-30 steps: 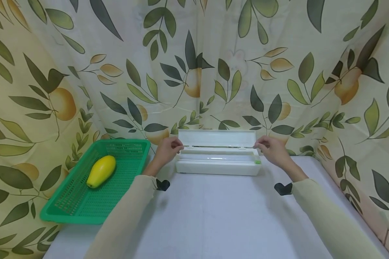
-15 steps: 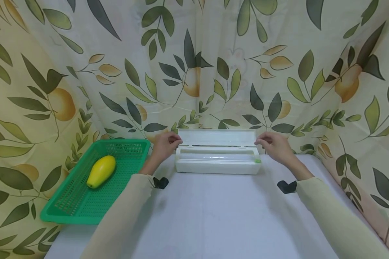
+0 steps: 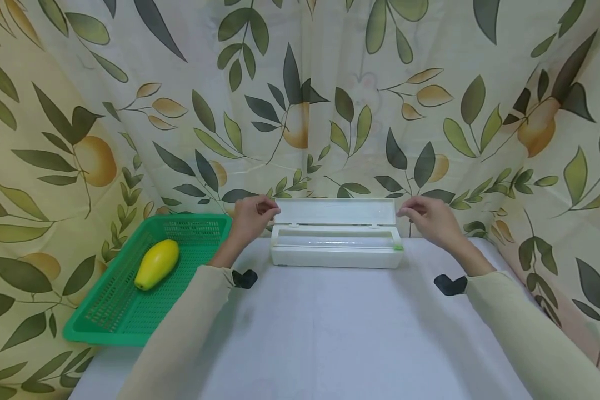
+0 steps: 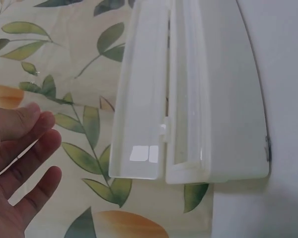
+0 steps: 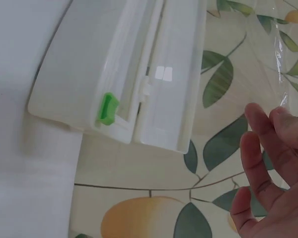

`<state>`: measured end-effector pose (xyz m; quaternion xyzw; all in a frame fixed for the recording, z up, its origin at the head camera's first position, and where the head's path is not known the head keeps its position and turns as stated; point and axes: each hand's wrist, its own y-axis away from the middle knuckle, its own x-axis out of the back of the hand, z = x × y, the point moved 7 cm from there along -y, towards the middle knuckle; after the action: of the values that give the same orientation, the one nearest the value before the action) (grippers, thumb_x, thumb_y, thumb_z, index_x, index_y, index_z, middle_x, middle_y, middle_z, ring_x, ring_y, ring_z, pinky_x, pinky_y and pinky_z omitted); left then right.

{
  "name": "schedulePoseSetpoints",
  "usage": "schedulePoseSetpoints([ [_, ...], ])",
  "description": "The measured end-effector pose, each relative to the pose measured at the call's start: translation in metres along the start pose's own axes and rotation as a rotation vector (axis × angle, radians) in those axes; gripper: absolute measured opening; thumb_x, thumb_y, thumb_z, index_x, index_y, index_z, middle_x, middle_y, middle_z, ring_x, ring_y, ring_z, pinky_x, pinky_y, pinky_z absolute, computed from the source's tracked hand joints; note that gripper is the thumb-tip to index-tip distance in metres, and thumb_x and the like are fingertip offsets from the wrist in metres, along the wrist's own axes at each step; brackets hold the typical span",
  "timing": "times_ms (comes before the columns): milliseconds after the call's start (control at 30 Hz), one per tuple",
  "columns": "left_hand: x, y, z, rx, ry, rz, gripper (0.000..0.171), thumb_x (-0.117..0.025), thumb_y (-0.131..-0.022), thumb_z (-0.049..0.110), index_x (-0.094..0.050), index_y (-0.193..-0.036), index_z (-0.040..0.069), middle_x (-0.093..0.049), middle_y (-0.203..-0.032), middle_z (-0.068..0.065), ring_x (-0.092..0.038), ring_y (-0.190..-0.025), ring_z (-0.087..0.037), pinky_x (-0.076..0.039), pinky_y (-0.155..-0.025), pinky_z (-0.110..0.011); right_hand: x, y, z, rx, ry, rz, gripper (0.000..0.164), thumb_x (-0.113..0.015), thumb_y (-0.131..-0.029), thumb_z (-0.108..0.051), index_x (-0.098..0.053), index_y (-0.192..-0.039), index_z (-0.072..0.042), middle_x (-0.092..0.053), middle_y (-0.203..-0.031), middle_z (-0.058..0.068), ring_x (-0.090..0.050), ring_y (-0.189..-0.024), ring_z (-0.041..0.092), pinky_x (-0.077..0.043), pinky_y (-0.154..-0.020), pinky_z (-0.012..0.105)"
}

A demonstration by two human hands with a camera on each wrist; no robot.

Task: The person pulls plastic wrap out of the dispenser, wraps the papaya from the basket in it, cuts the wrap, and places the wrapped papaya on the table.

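A white cling film dispenser (image 3: 336, 256) sits at the back of the table with its lid (image 3: 336, 211) raised. Inside lies a roll of film, and a green slider (image 5: 108, 109) is at the right end of its cutter. My right hand (image 3: 432, 222) is right of the lid, thumb and forefinger pinching the edge of clear cling film (image 5: 279, 64). Left of the lid my left hand (image 3: 250, 220) has thumb and forefinger pressed together on the film's other corner, the remaining fingers loosely spread. The film itself is nearly invisible in the head view.
A green plastic basket (image 3: 142, 334) stands on the left of the table, with a yellow papaya-like fruit (image 3: 156, 265) in it. Behind the white-covered table (image 3: 330, 333) hangs a leaf-patterned curtain (image 3: 300, 166).
Both hands have risen slightly and drifted outward, away from the dispenser's ends. The dispenser, basket and fruit stay in place.
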<state>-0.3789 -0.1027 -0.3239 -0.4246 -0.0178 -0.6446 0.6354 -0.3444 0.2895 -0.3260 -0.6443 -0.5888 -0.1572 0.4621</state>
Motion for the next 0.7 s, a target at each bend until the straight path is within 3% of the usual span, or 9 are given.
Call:
schedulePoseSetpoints([
  [467,0.019,-0.003,0.024,-0.065,-0.007,0.05,0.004,-0.078,-0.091,0.004,-0.076,-0.091,0.0,-0.078,-0.086,-0.011,-0.072,-0.072,-0.021,-0.056,-0.066,-0.032,0.022,0.001,-0.014,0.032,-0.001,0.034,0.014,-0.062,-0.103,-0.012,-0.072,-0.105,-0.003,-0.073,-0.099,0.016,-0.063,-0.084,0.028,-0.047,-0.061,0.023],
  [700,0.028,-0.006,0.034,-0.114,0.002,0.071,0.004,-0.079,-0.089,0.002,-0.076,-0.089,0.0,-0.077,-0.084,-0.011,-0.072,-0.069,-0.02,-0.054,-0.063,-0.028,0.032,0.0,-0.022,0.058,0.0,0.032,0.015,-0.062,-0.104,-0.013,-0.072,-0.107,-0.002,-0.074,-0.102,0.018,-0.064,-0.089,0.028,-0.044,-0.067,0.017],
])
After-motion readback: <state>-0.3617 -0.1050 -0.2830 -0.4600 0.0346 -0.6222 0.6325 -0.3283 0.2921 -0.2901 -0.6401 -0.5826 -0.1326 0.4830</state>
